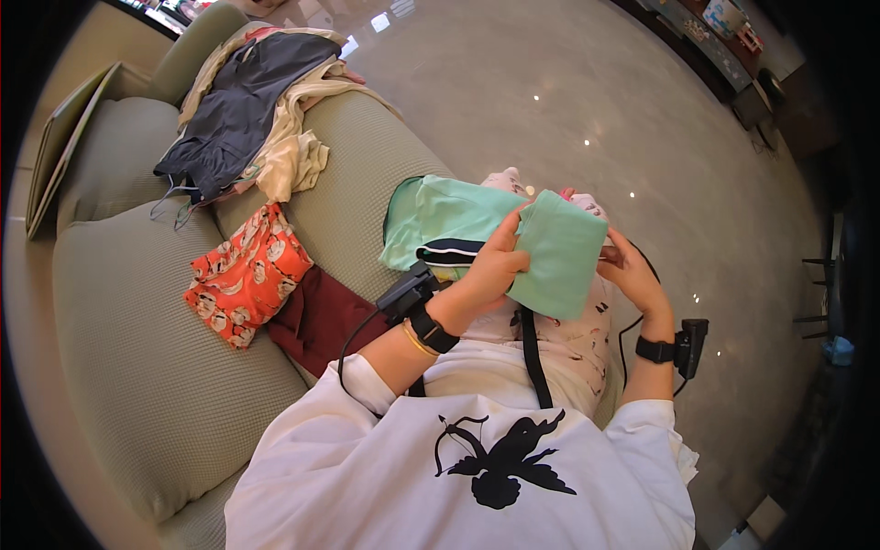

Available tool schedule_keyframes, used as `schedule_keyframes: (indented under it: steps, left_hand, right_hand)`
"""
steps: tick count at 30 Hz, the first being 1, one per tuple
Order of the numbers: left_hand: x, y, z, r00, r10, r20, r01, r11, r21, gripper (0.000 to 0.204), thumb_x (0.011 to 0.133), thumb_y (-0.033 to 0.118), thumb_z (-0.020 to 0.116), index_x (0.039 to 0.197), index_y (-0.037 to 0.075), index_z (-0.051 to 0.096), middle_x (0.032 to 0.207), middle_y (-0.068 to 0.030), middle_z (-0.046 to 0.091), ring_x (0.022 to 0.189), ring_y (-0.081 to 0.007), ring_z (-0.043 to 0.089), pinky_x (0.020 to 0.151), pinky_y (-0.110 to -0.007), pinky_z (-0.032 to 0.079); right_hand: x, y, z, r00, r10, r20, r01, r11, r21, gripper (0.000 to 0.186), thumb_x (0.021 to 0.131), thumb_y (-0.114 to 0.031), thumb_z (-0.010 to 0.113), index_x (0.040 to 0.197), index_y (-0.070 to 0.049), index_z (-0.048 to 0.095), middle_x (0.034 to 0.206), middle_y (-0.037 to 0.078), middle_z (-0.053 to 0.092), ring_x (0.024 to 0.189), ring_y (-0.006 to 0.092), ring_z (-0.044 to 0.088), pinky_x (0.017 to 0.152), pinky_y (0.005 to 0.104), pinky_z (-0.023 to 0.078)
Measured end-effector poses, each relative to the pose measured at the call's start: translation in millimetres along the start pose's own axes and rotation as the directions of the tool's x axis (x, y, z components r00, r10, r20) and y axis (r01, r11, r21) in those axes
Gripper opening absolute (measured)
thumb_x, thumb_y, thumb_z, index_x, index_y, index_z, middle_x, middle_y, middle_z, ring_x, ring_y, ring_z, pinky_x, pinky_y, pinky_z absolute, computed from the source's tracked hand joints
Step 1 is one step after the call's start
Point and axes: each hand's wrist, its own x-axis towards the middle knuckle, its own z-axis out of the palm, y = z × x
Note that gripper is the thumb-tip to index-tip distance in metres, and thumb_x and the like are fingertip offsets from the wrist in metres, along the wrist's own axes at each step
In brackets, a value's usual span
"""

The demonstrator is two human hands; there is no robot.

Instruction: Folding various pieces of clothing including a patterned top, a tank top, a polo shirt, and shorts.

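A mint-green garment (pixel 561 255) with a navy-and-white striped edge lies partly over my lap and partly on the sofa to the left. Its right part is raised as a flat, squared panel between my hands. My left hand (pixel 495 264) grips the panel's left edge, thumb in front and the other fingers partly hidden behind the cloth. At the right edge, my right hand (pixel 634 277) pinches the fabric, its fingertips partly covered. I cannot tell whether the panel is a sleeve or a folded part of the body.
On the green-grey sofa (pixel 137 312) lie a red patterned garment (pixel 247 275) and a maroon cloth (pixel 325 316). Farther off, dark navy clothing (pixel 247 101) rests over cream clothes (pixel 298 151). Grey floor (pixel 513 82) stretches ahead and right. Straps with black devices circle both wrists.
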Motion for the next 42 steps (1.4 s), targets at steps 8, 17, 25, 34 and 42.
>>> schedule_keyframes:
  steps: [8,17,25,34,42]
  left_hand:
    - [9,-27,39,0.946,-0.16,0.281,0.232,0.942,-0.244,0.061,0.077,0.001,0.05,0.134,0.009,0.03,0.128,-0.0084,0.041,0.114,-0.0218,0.044,0.088,-0.03,0.042]
    - [-4,-6,-12,0.866,0.16,0.474,-0.455,-0.142,0.879,0.059,0.063,0.007,0.068,0.118,0.004,0.045,0.119,-0.0168,0.044,0.114,-0.0337,0.04,0.096,-0.042,0.033]
    - [-23,31,-74,0.968,0.232,0.1,-0.133,0.131,0.982,0.021,0.083,0.014,0.055,0.1,0.006,0.063,0.11,-0.0144,0.055,0.089,-0.0252,0.057,0.077,-0.031,0.044]
    - [-1,-4,-127,0.955,0.271,0.122,-0.032,-0.313,0.949,0.062,0.083,0.032,0.052,0.135,0.006,0.027,0.139,-0.0156,0.028,0.129,-0.0324,0.023,0.103,-0.045,0.02]
    - [-10,9,-133,0.937,0.348,0.018,0.081,-0.268,0.96,0.058,0.086,0.036,0.046,0.134,0.007,0.03,0.139,-0.0173,0.026,0.128,-0.0366,0.021,0.103,-0.048,0.016]
  right_hand:
    - [-21,41,-20,1.0,0.024,0.019,-0.03,0.565,0.824,0.057,0.09,-0.044,0.039,0.133,-0.006,0.033,0.125,0.011,0.046,0.108,0.022,0.051,0.093,0.0347,0.038]
    - [-112,105,-88,0.955,0.16,-0.249,0.09,0.644,0.759,0.053,0.088,-0.046,0.043,0.124,-0.007,0.04,0.114,0.009,0.052,0.1,0.0211,0.053,0.085,0.0354,0.044]
    - [-45,64,-54,0.406,-0.311,-0.859,0.013,0.942,-0.335,0.022,0.085,-0.009,0.05,0.105,-0.002,0.053,0.099,0.008,0.058,0.096,0.0165,0.053,0.084,0.031,0.041]
    - [1,50,132,0.843,-0.461,0.279,0.473,0.384,-0.793,0.06,0.076,-0.024,0.059,0.126,0.001,0.039,0.132,0.017,0.038,0.124,0.0308,0.032,0.103,0.0418,0.023]
    - [-68,88,25,0.818,-0.307,-0.486,-0.109,0.747,-0.656,0.043,0.076,-0.015,0.06,0.113,0.002,0.048,0.117,0.017,0.047,0.112,0.0324,0.042,0.096,0.0405,0.031]
